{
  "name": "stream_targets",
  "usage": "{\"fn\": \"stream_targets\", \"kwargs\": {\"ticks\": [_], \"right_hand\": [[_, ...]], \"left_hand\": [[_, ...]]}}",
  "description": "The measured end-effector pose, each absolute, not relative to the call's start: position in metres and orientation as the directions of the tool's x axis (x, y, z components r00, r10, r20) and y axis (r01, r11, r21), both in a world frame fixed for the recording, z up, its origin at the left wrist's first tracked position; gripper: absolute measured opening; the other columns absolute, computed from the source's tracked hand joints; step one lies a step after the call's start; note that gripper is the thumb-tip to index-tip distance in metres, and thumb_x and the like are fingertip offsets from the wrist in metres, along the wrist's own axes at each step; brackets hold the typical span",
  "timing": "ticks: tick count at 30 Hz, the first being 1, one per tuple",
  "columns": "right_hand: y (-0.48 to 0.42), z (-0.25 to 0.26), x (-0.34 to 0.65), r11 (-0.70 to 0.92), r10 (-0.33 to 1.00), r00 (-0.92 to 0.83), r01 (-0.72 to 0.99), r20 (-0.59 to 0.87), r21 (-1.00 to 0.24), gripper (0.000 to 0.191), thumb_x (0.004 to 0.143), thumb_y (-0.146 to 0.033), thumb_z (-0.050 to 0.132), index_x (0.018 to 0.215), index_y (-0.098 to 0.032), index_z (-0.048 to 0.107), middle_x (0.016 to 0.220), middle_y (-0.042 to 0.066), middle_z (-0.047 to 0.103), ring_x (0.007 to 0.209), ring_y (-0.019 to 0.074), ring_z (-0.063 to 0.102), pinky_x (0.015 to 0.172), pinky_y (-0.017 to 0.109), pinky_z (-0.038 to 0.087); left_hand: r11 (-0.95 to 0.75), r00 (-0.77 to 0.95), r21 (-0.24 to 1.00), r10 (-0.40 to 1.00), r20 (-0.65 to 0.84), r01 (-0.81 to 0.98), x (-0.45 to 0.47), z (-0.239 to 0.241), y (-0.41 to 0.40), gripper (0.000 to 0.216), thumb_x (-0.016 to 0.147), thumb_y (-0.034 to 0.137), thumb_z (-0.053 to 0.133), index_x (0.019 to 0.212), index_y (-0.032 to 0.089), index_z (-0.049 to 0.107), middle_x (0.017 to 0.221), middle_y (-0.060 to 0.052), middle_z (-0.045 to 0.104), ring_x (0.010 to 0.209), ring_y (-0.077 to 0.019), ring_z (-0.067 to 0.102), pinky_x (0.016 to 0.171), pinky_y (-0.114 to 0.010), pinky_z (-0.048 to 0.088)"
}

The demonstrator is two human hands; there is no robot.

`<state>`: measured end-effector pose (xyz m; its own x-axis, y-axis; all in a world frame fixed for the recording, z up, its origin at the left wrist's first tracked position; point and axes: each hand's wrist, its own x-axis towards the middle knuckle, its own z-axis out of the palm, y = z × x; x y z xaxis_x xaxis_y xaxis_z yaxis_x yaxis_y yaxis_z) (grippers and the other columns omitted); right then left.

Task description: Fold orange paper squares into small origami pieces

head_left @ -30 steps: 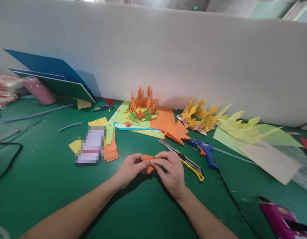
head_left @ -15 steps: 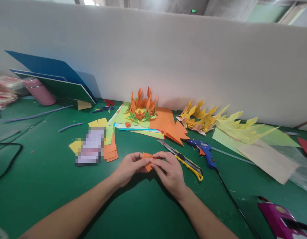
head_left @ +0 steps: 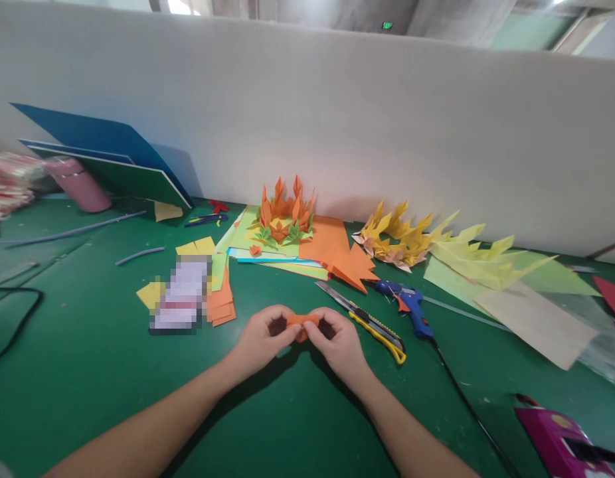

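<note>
A small folded piece of orange paper (head_left: 302,322) is held between both hands just above the green table (head_left: 88,372). My left hand (head_left: 262,342) pinches its left end, fingers curled. My right hand (head_left: 337,342) pinches its right end the same way. The paper looks like a narrow strip from this angle, with a small point hanging below the middle. A yellow utility knife (head_left: 380,328) lies right beside my right hand.
A blue glue gun (head_left: 412,307) with a black cord lies to the right. Folded orange paper flowers (head_left: 285,212), yellow ones (head_left: 402,239) and loose coloured sheets line the white wall. A stack of orange squares (head_left: 220,302) lies at the left, a magenta object (head_left: 566,441) at the bottom right.
Both hands have curled tighter and pressed the orange paper flatter, from a wider open shape to a narrow strip between the fingertips. The hands stay in the same place.
</note>
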<state>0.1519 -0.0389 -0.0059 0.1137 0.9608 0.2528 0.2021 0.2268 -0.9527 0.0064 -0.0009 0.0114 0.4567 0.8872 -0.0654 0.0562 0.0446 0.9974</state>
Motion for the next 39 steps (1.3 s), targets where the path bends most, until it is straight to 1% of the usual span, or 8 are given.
{"fn": "stream_targets", "kwargs": {"ticks": [5, 9, 15, 19, 23, 30, 36, 39], "right_hand": [[-0.042, -0.001, 0.152, 0.317, 0.923, 0.134, 0.269, 0.362, -0.909, 0.016, 0.074, -0.024, 0.057, 0.059, -0.019, 0.054, 0.059, -0.001, 0.056, 0.058, 0.0128, 0.052, 0.057, 0.024, 0.042], [-0.041, 0.0, 0.153, 0.251, 0.959, 0.108, 0.107, 0.262, -0.962, 0.017, 0.073, -0.029, 0.06, 0.06, -0.018, 0.056, 0.06, -0.001, 0.057, 0.055, 0.0117, 0.051, 0.053, 0.024, 0.043], [-0.041, -0.003, 0.151, 0.17, 0.981, 0.098, -0.019, 0.167, -0.985, 0.013, 0.068, -0.03, 0.067, 0.069, -0.018, 0.062, 0.063, 0.0, 0.063, 0.057, 0.0134, 0.057, 0.056, 0.026, 0.049], [-0.04, -0.005, 0.15, 0.328, 0.923, 0.166, 0.133, 0.347, -0.935, 0.007, 0.072, -0.024, 0.064, 0.067, -0.018, 0.063, 0.067, 0.002, 0.064, 0.062, 0.0146, 0.059, 0.057, 0.026, 0.049], [-0.042, -0.005, 0.149, 0.436, 0.842, 0.173, 0.341, 0.511, -0.833, 0.006, 0.076, -0.017, 0.062, 0.072, -0.019, 0.067, 0.07, 0.003, 0.063, 0.063, 0.0144, 0.059, 0.056, 0.025, 0.049], [-0.043, -0.003, 0.149, 0.504, 0.778, 0.104, 0.486, 0.62, -0.714, 0.012, 0.078, -0.012, 0.056, 0.079, -0.021, 0.064, 0.073, 0.002, 0.065, 0.066, 0.0148, 0.06, 0.059, 0.027, 0.051], [-0.041, -0.005, 0.153, 0.546, 0.712, 0.075, 0.565, 0.698, -0.618, 0.021, 0.078, -0.008, 0.054, 0.085, -0.022, 0.067, 0.085, 0.006, 0.066, 0.081, 0.0179, 0.063, 0.073, 0.034, 0.053], [-0.041, -0.007, 0.153, 0.556, 0.704, 0.049, 0.581, 0.708, -0.594, 0.022, 0.08, -0.009, 0.055, 0.09, -0.024, 0.067, 0.09, 0.006, 0.066, 0.084, 0.0181, 0.064, 0.075, 0.034, 0.054]], "left_hand": [[0.003, 0.513, 0.992, 0.856, -0.068, 0.127, 0.002, 0.013, 0.001, 0.024, 0.068, 0.038, 0.067, 0.066, 0.014, 0.061, 0.064, -0.001, 0.06, 0.062, -0.0128, 0.054, 0.06, -0.026, 0.043], [0.158, 0.52, 0.986, 0.839, -0.161, 0.049, 0.001, 0.019, 0.002, 0.028, 0.063, 0.04, 0.07, 0.065, 0.015, 0.058, 0.057, 0.003, 0.055, 0.056, -0.01, 0.048, 0.056, -0.023, 0.038], [0.147, 0.423, 0.989, 0.894, -0.148, 0.034, 0.005, 0.021, 0.002, 0.027, 0.063, 0.039, 0.069, 0.069, 0.016, 0.057, 0.06, 0.004, 0.056, 0.057, -0.0103, 0.049, 0.058, -0.024, 0.038], [0.107, 0.319, 0.993, 0.94, -0.117, 0.049, 0.006, 0.017, 0.003, 0.034, 0.059, 0.035, 0.072, 0.081, 0.018, 0.053, 0.054, 0.008, 0.048, 0.048, -0.0074, 0.042, 0.049, -0.02, 0.032], [0.113, 0.295, 0.993, 0.948, -0.121, 0.044, 0.006, 0.015, 0.004, 0.035, 0.056, 0.036, 0.074, 0.064, 0.018, 0.045, 0.052, 0.01, 0.045, 0.045, -0.0051, 0.037, 0.045, -0.019, 0.029], [0.312, 0.376, 0.949, 0.884, -0.279, -0.029, 0.007, 0.021, 0.002, 0.03, 0.056, 0.038, 0.076, 0.067, 0.014, 0.062, 0.053, 0.003, 0.058, 0.049, -0.0078, 0.049, 0.05, -0.021, 0.036], [0.435, 0.443, 0.875, 0.841, -0.311, -0.212, 0.005, 0.023, 0.002, 0.034, 0.054, 0.033, 0.08, 0.079, 0.013, 0.07, 0.071, -0.003, 0.068, 0.061, -0.0098, 0.057, 0.065, -0.024, 0.044], [0.418, 0.412, 0.89, 0.854, -0.317, -0.183, 0.004, 0.023, 0.002, 0.034, 0.053, 0.033, 0.08, 0.079, 0.013, 0.07, 0.069, -0.003, 0.068, 0.059, -0.0096, 0.056, 0.061, -0.023, 0.044]]}}
